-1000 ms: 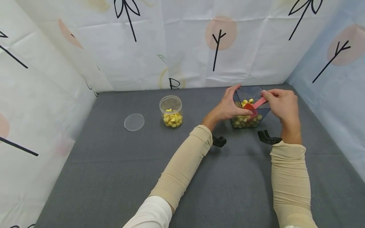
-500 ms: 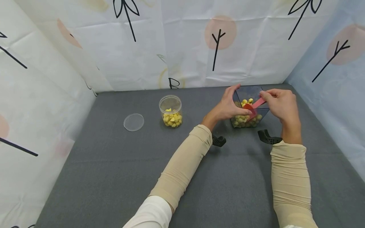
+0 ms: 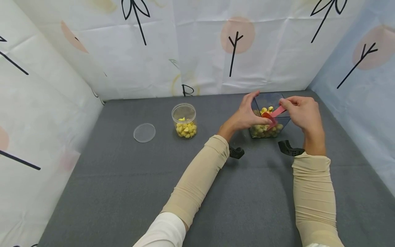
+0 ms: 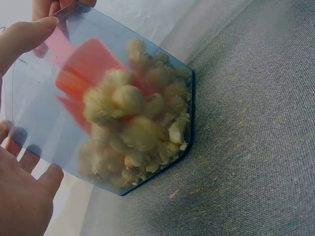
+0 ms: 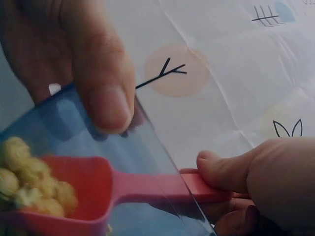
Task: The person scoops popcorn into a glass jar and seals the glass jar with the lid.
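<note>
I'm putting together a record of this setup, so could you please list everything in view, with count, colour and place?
scoop: one, pink-red, inside the bin, popcorn in its bowl
bin: one, clear bluish, right of the jar
popcorn: many pieces, yellowish, in bin and jar
jar: one, clear, upright and open, left of the hands
disc: one, clear, flat, left of the jar
tabletop: one, grey, under everything
backdrop: white, bluish at right, printed with drawings, around the tabletop
wrist pieces: two, black, one by each wrist
sleeves: two, beige, on the forearms
left hand: one, bare, gripping the bin
right hand: one, bare, holding the scoop's handle
</note>
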The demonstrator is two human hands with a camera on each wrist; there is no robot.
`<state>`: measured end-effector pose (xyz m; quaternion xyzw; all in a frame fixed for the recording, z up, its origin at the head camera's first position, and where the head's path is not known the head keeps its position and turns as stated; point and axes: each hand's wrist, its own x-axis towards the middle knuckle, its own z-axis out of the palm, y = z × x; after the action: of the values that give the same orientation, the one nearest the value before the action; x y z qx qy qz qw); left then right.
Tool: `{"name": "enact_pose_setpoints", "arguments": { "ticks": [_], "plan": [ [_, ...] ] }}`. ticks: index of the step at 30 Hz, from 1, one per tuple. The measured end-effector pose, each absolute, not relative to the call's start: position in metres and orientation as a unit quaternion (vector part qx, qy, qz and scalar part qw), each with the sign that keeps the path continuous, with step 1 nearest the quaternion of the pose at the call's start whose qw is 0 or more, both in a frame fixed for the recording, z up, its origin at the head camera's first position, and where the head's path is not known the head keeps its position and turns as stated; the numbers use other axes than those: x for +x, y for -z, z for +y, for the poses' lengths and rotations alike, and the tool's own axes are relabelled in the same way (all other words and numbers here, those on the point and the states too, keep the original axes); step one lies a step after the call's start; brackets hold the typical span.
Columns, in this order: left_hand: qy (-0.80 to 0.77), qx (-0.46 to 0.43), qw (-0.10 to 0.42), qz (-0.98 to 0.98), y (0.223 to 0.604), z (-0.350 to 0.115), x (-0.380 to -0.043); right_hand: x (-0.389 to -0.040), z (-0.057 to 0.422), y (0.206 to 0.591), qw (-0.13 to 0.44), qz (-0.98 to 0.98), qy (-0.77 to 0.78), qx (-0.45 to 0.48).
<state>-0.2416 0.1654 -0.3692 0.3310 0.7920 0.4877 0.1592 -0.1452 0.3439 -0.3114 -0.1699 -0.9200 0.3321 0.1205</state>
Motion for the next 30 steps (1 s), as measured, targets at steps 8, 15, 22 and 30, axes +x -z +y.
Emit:
{"name": "enact_pose_setpoints", "arguments": {
  "ticks": [8,15,22,30],
  "plan": [
    [-0.488,0.333,0.155,0.792,0.3704,0.1657,-0.2421,-0.1480,0.3419,0.3134,0.144,-0.893,-0.370,-0.210],
    [-0.486,0.331,0.151,0.794,0.3718,0.1670,-0.2437,-0.1479,0.3425,0.3126,0.173,-0.857,-0.409,-0.260],
    [-0.486,0.329,0.156,0.794,0.3698,0.1661,-0.2433,-0.1505,0.3436,0.3124,0.149,-0.847,-0.426,-0.282],
    [-0.491,0.327,0.156,0.792,0.3695,0.1664,-0.2429,-0.1539,0.3483,0.3134,0.140,-0.801,-0.482,-0.327]
  ]
}}
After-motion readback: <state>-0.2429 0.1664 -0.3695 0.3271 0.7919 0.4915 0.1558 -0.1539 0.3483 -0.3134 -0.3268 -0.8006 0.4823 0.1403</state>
